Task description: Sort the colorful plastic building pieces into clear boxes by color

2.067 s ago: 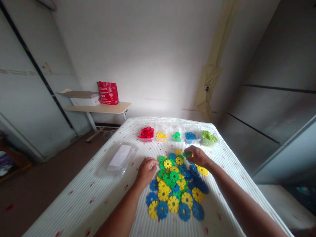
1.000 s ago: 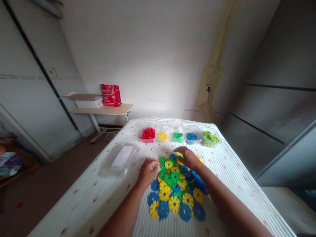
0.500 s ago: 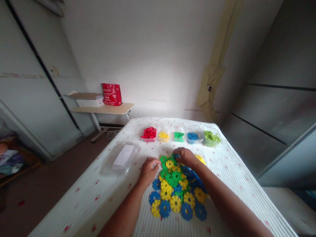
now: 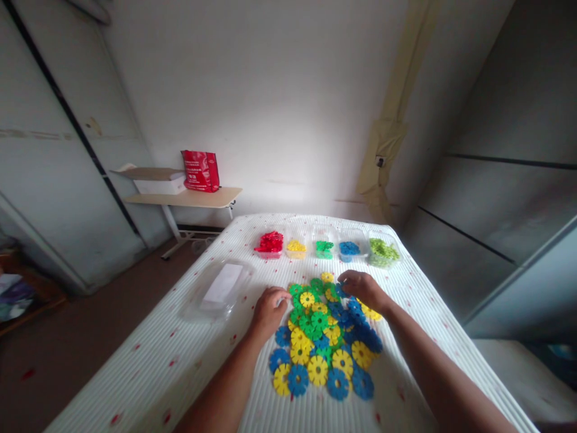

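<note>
At far left, a pale wood-topped side table (image 4: 229,196) is carrying a white box (image 4: 160,186) and a glossy red bag (image 4: 201,171). On the bench (image 4: 171,352), under its ridged white cloth, a shallow clear plastic container (image 4: 205,310) is lying beneath or around a white paper rectangle (image 4: 223,285); which, I cannot tell. The left hand (image 4: 269,313) is resting just beside the heap, its fingers curling loosely and standing apart from the thumb. Beyond it, a clear tub of red pieces (image 4: 270,243) and a clear tub of yellow pieces (image 4: 296,248) are starting a row. The heap of notched, flower-shaped plastic discs — blue, yellow and green — (image 4: 318,321) is spreading between the hands, with a green-filled tub (image 4: 324,249) and a blue-filled tub (image 4: 350,250) standing behind. The right hand (image 4: 364,288) is gripping a blue notched disc (image 4: 341,291) at the heap's upper right — fingers closing around its edge. A lime-green-filled tub (image 4: 383,250) is ending the row.
</note>
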Demonstrator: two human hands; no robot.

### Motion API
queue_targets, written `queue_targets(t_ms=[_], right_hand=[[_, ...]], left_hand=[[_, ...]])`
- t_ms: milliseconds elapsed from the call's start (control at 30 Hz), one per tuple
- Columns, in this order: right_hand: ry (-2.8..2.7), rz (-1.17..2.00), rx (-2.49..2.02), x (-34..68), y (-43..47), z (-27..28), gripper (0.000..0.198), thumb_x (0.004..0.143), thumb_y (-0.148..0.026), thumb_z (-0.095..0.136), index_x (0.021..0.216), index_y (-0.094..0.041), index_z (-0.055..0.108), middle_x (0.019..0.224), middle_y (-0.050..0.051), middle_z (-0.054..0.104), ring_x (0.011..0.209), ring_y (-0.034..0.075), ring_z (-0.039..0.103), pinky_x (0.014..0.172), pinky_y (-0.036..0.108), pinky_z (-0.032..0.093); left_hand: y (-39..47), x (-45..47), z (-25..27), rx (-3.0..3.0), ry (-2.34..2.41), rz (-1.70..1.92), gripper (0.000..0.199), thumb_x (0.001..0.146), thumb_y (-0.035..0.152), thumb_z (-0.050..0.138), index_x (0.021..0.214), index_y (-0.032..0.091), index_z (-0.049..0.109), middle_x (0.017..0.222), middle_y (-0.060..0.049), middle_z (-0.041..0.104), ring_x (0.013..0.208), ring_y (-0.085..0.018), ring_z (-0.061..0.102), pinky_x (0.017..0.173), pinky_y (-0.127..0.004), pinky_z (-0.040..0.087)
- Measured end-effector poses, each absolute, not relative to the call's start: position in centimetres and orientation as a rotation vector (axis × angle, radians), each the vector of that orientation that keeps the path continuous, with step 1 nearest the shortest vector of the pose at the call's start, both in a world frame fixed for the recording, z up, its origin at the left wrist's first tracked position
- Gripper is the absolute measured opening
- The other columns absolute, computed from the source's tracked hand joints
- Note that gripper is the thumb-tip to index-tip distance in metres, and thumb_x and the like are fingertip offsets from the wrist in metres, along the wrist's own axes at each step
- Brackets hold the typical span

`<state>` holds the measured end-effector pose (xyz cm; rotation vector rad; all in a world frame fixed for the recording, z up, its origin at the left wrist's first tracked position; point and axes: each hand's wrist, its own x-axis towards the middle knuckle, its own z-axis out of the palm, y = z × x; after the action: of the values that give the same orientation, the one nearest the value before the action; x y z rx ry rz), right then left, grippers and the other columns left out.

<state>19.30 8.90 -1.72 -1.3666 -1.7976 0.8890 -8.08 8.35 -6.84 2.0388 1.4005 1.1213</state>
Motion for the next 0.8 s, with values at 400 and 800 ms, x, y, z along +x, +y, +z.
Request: queue_targets(t_ms=[400, 800], right_hand=[[-1.857, 0.695, -1.548, 19.9, 8.4, -3.0, 0.015, 0.066, -0.017, 0.049, 0.077, -0.019, 0.058, 0.065, -0.001, 0.061, 0.051, 0.011, 0.055, 0.052, 0.022, 0.044], [-1.838, 0.817, -1.535, 19.1, 7.7, -2.7, 0.028, 0.064, -0.021, 0.052, 0.089, -0.016, 0.062, 0.072, 0.000, 0.062, 0.058, 0.012, 0.056, 0.055, 0.023, 0.044]], left_hand=[[8.4, -8.1, -6.9, 2.043, 1.381, 1.145, 0.019, 0.071, 0.011, 0.048, 0.075, 0.017, 0.065, 0.086, -0.004, 0.065, 0.087, -0.015, 0.059, 0.083, -0.028, 0.046], [8.5, -8.1, -6.9, 2.065, 1.378, 1.138, 0.019, 0.072, 0.011, 0.048, 0.075, 0.017, 0.065, 0.085, -0.004, 0.065, 0.087, -0.015, 0.059, 0.083, -0.028, 0.046]])
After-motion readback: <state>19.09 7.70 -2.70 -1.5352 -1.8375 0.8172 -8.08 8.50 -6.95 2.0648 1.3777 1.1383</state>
